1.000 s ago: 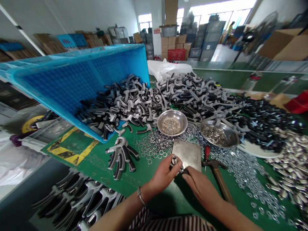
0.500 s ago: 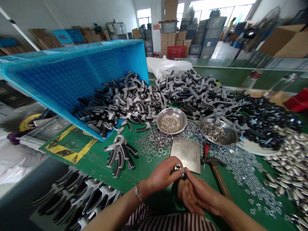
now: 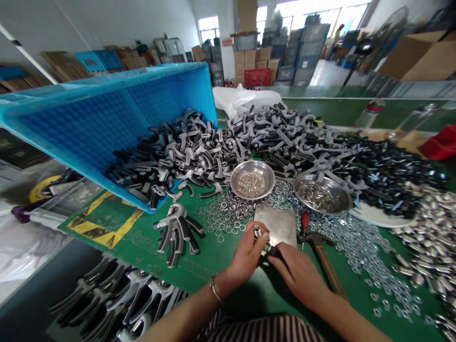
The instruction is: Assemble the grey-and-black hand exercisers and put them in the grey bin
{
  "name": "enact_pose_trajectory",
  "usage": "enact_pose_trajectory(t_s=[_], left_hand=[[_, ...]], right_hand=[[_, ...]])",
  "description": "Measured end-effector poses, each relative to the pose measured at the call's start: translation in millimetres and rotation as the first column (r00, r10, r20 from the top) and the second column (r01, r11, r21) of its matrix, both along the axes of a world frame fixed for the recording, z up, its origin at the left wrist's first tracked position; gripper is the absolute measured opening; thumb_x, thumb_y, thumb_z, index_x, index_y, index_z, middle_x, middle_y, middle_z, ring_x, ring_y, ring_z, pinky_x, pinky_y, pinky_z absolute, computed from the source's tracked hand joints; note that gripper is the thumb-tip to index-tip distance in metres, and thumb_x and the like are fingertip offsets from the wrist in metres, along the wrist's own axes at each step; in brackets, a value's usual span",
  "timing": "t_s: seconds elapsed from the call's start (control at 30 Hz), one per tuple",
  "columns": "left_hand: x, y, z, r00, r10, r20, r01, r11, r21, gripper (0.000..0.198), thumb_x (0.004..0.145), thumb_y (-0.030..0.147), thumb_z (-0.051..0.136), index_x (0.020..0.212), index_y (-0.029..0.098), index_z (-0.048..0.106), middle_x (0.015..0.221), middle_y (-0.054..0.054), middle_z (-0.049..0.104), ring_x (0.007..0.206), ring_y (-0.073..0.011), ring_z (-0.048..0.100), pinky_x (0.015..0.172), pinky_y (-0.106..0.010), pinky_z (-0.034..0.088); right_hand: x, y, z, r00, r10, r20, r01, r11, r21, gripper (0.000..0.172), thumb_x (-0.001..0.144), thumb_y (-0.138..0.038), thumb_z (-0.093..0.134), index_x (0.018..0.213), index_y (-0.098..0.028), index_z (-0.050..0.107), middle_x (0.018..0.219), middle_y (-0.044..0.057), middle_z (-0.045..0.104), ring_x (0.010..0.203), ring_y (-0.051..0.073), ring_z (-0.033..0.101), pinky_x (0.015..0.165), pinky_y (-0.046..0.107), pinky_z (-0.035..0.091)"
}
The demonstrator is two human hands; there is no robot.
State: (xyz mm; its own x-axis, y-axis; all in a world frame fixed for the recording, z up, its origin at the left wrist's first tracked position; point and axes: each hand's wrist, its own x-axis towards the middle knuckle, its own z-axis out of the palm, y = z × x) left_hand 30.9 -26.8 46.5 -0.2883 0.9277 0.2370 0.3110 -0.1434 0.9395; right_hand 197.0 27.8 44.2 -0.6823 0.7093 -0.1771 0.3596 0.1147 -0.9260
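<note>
My left hand [image 3: 246,251] is closed around a small shiny metal piece [image 3: 257,231] with a round hole in its end, pinched between thumb and fingers. A dark knob-like part [image 3: 273,251] is gripped by my right hand [image 3: 301,270], close against the metal piece. Whether the two parts are joined is hidden by my fingers. Both hands hover over the front edge of a flat metal plate [image 3: 280,223]. Beside the plate lie a hammer [image 3: 326,266] and a red-handled screwdriver [image 3: 305,221].
Left of my hands stands a cluster of grey-and-black hand grips [image 3: 177,232]. A tipped blue crate [image 3: 107,114] spills handles. Behind the plate are a bowl of small pins [image 3: 252,183] and another bowl [image 3: 322,194]. Loose nuts [image 3: 359,251] and silver sleeves [image 3: 434,223] spread rightward.
Both hands have moved up and slightly away from my body, toward the plate. My right hand has turned palm down, its fingers now wrapped over the dark part.
</note>
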Motion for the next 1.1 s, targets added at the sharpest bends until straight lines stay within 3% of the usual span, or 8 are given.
enact_pose_trajectory(t_s=[0.13, 0.3, 0.47, 0.6, 0.73, 0.87, 0.97, 1.1], left_hand=[[0.7, -0.9, -0.2, 0.968, -0.149, -0.201, 0.158, 0.987, 0.03, 0.009, 0.098, 0.024, 0.048, 0.095, 0.019, 0.055, 0.111, -0.009, 0.055, 0.104, -0.0191, 0.055, 0.095, -0.035, 0.046], [8.2, -1.2, -9.2, 0.995, 0.034, -0.092, -0.035, 0.999, -0.002, 0.011, 0.101, 0.024, 0.043, 0.098, 0.019, 0.053, 0.101, -0.007, 0.055, 0.097, -0.0176, 0.055, 0.09, -0.033, 0.047], [11.4, -3.3, -14.4, 0.977, -0.072, -0.2, 0.088, 0.993, 0.072, 0.008, 0.099, 0.021, 0.046, 0.096, 0.019, 0.054, 0.102, -0.007, 0.053, 0.097, -0.0172, 0.054, 0.091, -0.031, 0.045], [12.9, 0.6, -6.6, 0.985, -0.018, -0.174, 0.028, 0.998, 0.05, 0.013, 0.101, 0.022, 0.042, 0.094, 0.019, 0.052, 0.098, -0.006, 0.053, 0.094, -0.0169, 0.054, 0.088, -0.031, 0.045], [15.1, 27.8, -2.7, 0.943, -0.113, -0.313, 0.126, 0.992, 0.021, 0.013, 0.101, 0.023, 0.041, 0.094, 0.018, 0.051, 0.101, -0.007, 0.053, 0.096, -0.0181, 0.053, 0.091, -0.033, 0.045], [11.7, 72.2, -10.5, 0.721, -0.339, -0.604, 0.231, 0.94, -0.252, 0.015, 0.097, 0.02, 0.042, 0.095, 0.016, 0.056, 0.103, -0.009, 0.056, 0.101, -0.0232, 0.054, 0.097, -0.04, 0.042], [12.6, 101.6, -11.8, 0.542, -0.438, -0.717, 0.212, 0.897, -0.388, 0.018, 0.091, 0.028, 0.053, 0.1, 0.014, 0.061, 0.11, -0.013, 0.058, 0.109, -0.0295, 0.052, 0.1, -0.045, 0.038], [27.0, 158.3, -4.4, 0.533, -0.354, -0.769, 0.2, 0.935, -0.291, 0.023, 0.089, 0.031, 0.056, 0.108, 0.02, 0.063, 0.115, -0.01, 0.059, 0.111, -0.0296, 0.051, 0.098, -0.044, 0.037]], right_hand=[[-1.3, -1.0, -1.1, 0.985, 0.164, -0.042, -0.163, 0.845, -0.51, 0.064, 0.096, -0.07, 0.012, 0.086, -0.021, 0.052, 0.048, -0.007, 0.044, 0.031, 0.01, 0.029, 0.036, 0.025, 0.032], [-0.5, 3.3, 0.4, 0.999, -0.027, -0.041, 0.023, 0.996, -0.091, 0.047, 0.084, -0.067, 0.06, 0.085, -0.02, 0.055, 0.08, 0.002, 0.058, 0.065, 0.014, 0.053, 0.055, 0.024, 0.042], [-0.7, -0.6, -2.7, 0.99, 0.081, -0.112, -0.124, 0.881, -0.456, 0.056, 0.097, -0.068, 0.021, 0.084, -0.021, 0.049, 0.057, -0.006, 0.043, 0.04, 0.01, 0.032, 0.039, 0.023, 0.033], [3.9, 0.1, 0.5, 0.991, 0.017, -0.13, -0.054, 0.955, -0.292, 0.049, 0.091, -0.068, 0.049, 0.081, -0.02, 0.053, 0.067, -0.002, 0.055, 0.051, 0.01, 0.044, 0.048, 0.022, 0.036], [9.2, 10.5, 0.4, 0.983, 0.05, -0.175, -0.127, 0.877, -0.464, 0.057, 0.098, -0.068, 0.022, 0.083, -0.021, 0.051, 0.051, -0.008, 0.042, 0.037, 0.009, 0.027, 0.042, 0.022, 0.03], [23.2, 31.9, -2.7, 0.998, 0.015, 0.06, -0.01, 0.996, -0.088, 0.045, 0.1, -0.055, 0.034, 0.085, -0.02, 0.057, 0.063, 0.0, 0.058, 0.052, 0.014, 0.05, 0.058, 0.027, 0.042], [50.0, 40.4, -3.1, 0.978, -0.121, 0.172, 0.078, 0.968, 0.237, 0.023, 0.097, -0.036, 0.047, 0.096, -0.019, 0.062, 0.093, 0.008, 0.069, 0.086, 0.02, 0.064, 0.081, 0.032, 0.046], [95.5, 38.2, -4.7, 0.953, -0.132, 0.271, 0.029, 0.935, 0.353, 0.018, 0.098, -0.024, 0.048, 0.098, -0.025, 0.065, 0.091, 0.004, 0.073, 0.083, 0.019, 0.068, 0.073, 0.031, 0.053]])
